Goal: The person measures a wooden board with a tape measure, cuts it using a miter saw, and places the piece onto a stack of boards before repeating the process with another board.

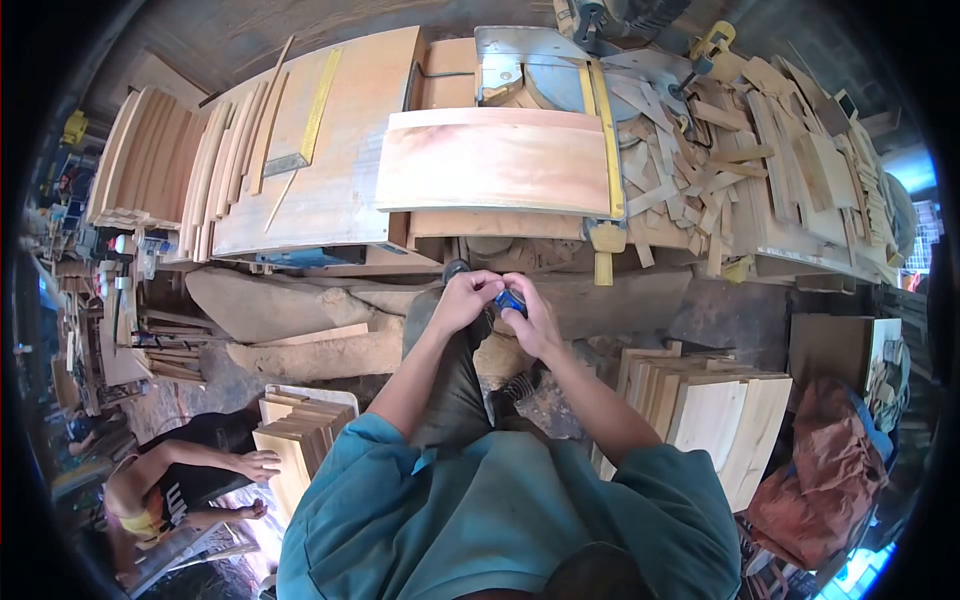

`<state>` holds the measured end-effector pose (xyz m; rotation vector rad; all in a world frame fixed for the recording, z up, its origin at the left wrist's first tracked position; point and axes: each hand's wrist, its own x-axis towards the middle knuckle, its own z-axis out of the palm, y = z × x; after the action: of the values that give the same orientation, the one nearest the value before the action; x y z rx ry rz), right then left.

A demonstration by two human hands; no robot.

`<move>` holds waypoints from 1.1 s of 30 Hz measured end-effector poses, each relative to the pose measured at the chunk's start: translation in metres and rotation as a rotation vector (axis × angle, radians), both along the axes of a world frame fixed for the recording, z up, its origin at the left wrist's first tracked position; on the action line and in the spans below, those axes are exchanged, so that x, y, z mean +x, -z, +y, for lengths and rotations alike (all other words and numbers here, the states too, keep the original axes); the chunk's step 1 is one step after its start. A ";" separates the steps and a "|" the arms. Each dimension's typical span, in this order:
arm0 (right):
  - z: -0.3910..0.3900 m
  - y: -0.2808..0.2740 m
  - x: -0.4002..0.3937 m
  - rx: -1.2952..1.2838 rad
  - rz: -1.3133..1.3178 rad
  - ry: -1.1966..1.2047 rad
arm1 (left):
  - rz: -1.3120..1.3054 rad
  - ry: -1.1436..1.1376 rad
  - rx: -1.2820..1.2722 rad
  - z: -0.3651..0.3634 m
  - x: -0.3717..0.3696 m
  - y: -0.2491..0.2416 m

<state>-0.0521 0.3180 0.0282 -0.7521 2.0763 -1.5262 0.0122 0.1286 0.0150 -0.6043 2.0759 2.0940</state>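
My right hand (534, 318) is wrapped round a small blue-and-black tape measure (510, 300), held in front of my body over my legs. Against its near side, my left hand (468, 302) is closed with thumb and fingers pinched together; what exactly the fingertips grip is too small to see. Just beyond both hands is the work table's front edge. On that table a wide, pale wooden board (490, 165) lies across the saw table, beside a yellow straight guide (608, 140).
Upright boards (150, 155) and a square with a yellow rule (318, 105) are on the left of the table. Offcuts (660, 150) cover its right. Stacked planks (710, 400) stand at my right. Lower left, another person's hand (258, 465) touches a wood stack (300, 440).
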 end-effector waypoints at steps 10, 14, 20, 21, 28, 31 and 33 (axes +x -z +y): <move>0.013 -0.050 -0.036 0.163 0.452 -0.153 | -0.042 -0.131 0.253 0.019 -0.001 -0.014; 0.016 -0.074 -0.057 0.293 0.655 -0.236 | 0.152 -0.090 0.173 0.009 -0.011 -0.014; 0.075 -0.075 -0.155 0.627 0.665 -0.118 | 0.266 -0.524 -0.287 -0.138 -0.021 0.000; 0.088 -0.077 -0.172 0.664 0.678 -0.085 | 0.223 -0.615 -0.345 -0.174 -0.020 0.008; 0.130 -0.065 -0.234 0.958 0.675 -0.021 | -0.036 -0.637 -0.533 -0.264 -0.040 0.057; 0.132 -0.058 -0.236 0.916 0.708 0.011 | -0.033 -0.654 -0.509 -0.256 -0.044 0.053; 0.133 -0.055 -0.239 0.931 0.701 0.014 | -0.033 -0.654 -0.453 -0.250 -0.046 0.050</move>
<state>-0.2913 0.4512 0.0831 -0.9298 2.8800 -0.1283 -0.0339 -0.1210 -0.0351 -1.5461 2.6004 1.8203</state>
